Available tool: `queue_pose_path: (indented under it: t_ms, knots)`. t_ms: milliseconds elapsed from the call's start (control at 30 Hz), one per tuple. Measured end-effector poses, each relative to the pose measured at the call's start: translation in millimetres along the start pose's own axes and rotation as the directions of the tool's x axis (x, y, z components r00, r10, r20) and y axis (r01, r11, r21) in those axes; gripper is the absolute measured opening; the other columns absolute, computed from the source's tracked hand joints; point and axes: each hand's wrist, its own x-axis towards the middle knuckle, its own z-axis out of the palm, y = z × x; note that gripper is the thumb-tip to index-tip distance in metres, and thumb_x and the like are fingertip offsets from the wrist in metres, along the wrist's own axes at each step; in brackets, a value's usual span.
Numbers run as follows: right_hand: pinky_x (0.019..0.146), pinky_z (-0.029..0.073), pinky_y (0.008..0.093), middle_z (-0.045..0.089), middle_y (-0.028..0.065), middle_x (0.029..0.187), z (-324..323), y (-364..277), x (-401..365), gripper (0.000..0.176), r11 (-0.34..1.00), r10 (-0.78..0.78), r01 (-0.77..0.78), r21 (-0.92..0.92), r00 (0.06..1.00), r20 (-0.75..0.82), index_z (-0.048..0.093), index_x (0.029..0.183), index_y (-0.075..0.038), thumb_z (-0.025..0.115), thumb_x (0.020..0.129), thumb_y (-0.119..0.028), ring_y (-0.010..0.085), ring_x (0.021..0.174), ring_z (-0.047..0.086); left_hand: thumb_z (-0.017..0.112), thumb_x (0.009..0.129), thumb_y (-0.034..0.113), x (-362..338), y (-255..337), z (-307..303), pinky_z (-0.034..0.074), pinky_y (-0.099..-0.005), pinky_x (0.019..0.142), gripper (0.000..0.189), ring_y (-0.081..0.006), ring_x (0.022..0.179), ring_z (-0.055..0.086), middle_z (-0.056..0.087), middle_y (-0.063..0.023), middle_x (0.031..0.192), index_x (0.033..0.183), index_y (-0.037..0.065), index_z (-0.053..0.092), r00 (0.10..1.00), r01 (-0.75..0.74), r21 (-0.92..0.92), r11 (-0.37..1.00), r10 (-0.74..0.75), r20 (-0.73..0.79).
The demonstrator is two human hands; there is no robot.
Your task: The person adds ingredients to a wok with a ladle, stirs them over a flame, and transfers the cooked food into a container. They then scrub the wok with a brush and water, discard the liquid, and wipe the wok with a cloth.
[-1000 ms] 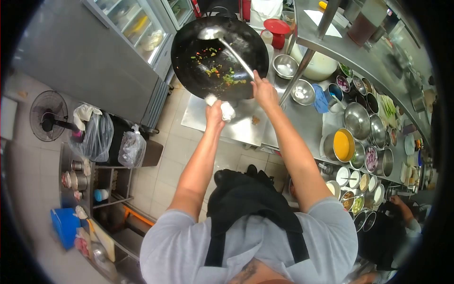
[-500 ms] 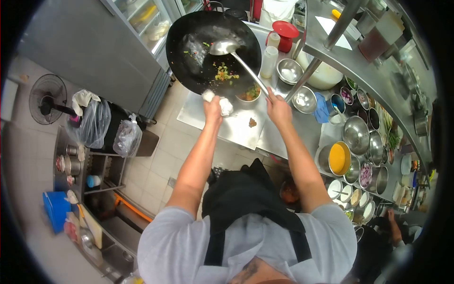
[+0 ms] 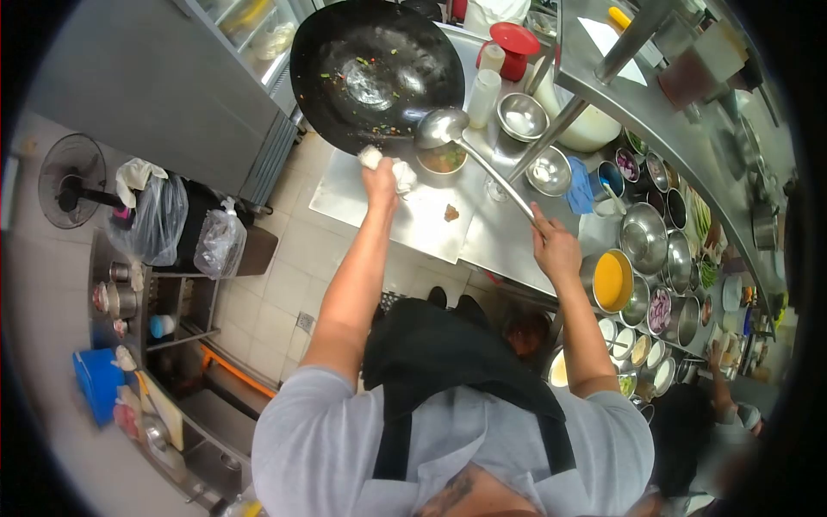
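My left hand (image 3: 379, 183) is closed around a bunched white cloth (image 3: 403, 177) at the near rim of a large black wok (image 3: 332, 116). Small bits of chopped food cling to the wok's wet inside. A long metal ladle (image 3: 441, 129) is gripped near the end of its handle by my right hand (image 3: 557, 247). Its head is over the rim of a metal bowl (image 3: 444, 179) just right of the cloth. Chopped green and orange food in a liquid fills part of that bowl; the ladle hides some of it.
Squeeze bottles (image 3: 484, 99), a red scale (image 3: 512, 56) and metal bowls (image 3: 522, 116) stand right of the wok. A pot of orange liquid (image 3: 612, 282) sits among ingredient containers. A steel shelf (image 3: 672, 121) overhangs them. Another person's arm (image 3: 722, 379) shows at lower right.
The pile of chopped food has left the wok, leaving scattered bits. My right hand moved down and right, bringing the ladle from inside the wok to the bowl. My left hand keeps its grip.
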Motion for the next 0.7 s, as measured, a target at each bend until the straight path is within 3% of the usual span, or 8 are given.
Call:
queue_pose_path:
  t_ms: [267, 400, 500, 567, 633, 700]
  knots:
    - [0.065, 0.052, 0.0477, 0.065, 0.0111, 0.087, -45.2, -4.6, -26.2, 0.044, 0.997, 0.054, -0.053, -0.050, 0.999, 0.006, 0.060, 0.135, -0.026, 0.063, 0.091, -0.023, 0.0353, 0.073, 0.065, 0.053, 0.077, -0.004, 17.5, -1.9, -2.8, 0.053, -0.0311, 0.076, 0.036, -0.0172, 0.086, 0.062, 0.061, -0.0070, 0.102, 0.113, -0.003, 0.056, 0.998, -0.054, 0.013, 0.998, 0.054, 0.019]
    - [0.067, 0.052, 0.0470, 0.066, 0.0121, 0.087, -48.9, -2.5, -39.4, 0.044, 0.996, 0.076, -0.076, -0.047, 0.997, 0.002, 0.061, 0.134, -0.026, 0.064, 0.090, -0.023, 0.0354, 0.075, 0.066, 0.053, 0.077, -0.004, 25.6, -2.3, -7.0, 0.052, -0.0305, 0.076, 0.038, -0.0174, 0.086, 0.063, 0.062, -0.0075, 0.103, 0.115, -0.003, 0.055, 0.996, -0.073, 0.005, 0.997, 0.073, 0.052]
    - [0.068, 0.052, 0.0466, 0.066, 0.0135, 0.087, -34.7, -4.7, -38.6, 0.044, 0.996, 0.079, -0.077, 0.033, 0.995, -0.057, 0.061, 0.134, -0.025, 0.064, 0.090, -0.022, 0.0366, 0.077, 0.065, 0.053, 0.079, -0.004, 26.1, -1.0, -7.0, 0.052, -0.0308, 0.077, 0.036, -0.0179, 0.088, 0.063, 0.062, -0.0077, 0.105, 0.115, -0.003, 0.055, 0.996, -0.077, -0.014, 0.997, 0.078, 0.044]
    - [0.069, 0.052, 0.0468, 0.066, 0.0162, 0.087, -15.6, -28.2, -13.8, 0.045, 0.983, 0.047, -0.022, 0.185, 0.990, -0.132, 0.061, 0.135, -0.025, 0.064, 0.090, -0.023, 0.0378, 0.079, 0.065, 0.053, 0.080, -0.004, 25.5, 0.6, -5.6, 0.053, -0.0317, 0.075, 0.033, -0.0185, 0.085, 0.064, 0.062, -0.0079, 0.102, 0.113, -0.003, 0.055, 0.997, -0.071, -0.022, 0.997, 0.072, 0.029]
    - [0.076, 0.051, 0.0482, 0.067, 0.0186, 0.099, 22.8, -54.5, 16.8, 0.048, 0.961, 0.024, 0.023, 0.275, 0.986, -0.166, 0.057, 0.139, -0.026, 0.063, 0.091, -0.019, 0.0396, 0.084, 0.065, 0.052, 0.081, -0.003, 21.3, 7.5, -6.9, 0.054, -0.0326, 0.072, 0.031, -0.0190, 0.083, 0.065, 0.063, -0.0082, 0.100, 0.112, -0.003, 0.056, 0.997, -0.070, -0.024, 0.997, 0.071, 0.016]
    - [0.080, 0.052, 0.0498, 0.066, 0.0213, 0.103, 41.3, -99.4, 43.6, 0.050, 0.943, 0.046, -0.030, 0.332, 0.998, -0.039, 0.052, 0.143, -0.023, 0.058, 0.094, -0.019, 0.0410, 0.089, 0.065, 0.052, 0.083, -0.002, 10.8, 17.7, -7.6, 0.056, -0.0346, 0.065, 0.025, -0.0204, 0.074, 0.066, 0.064, -0.0089, 0.093, 0.107, -0.001, 0.056, 1.000, 0.029, -0.088, 0.996, -0.028, 0.006]
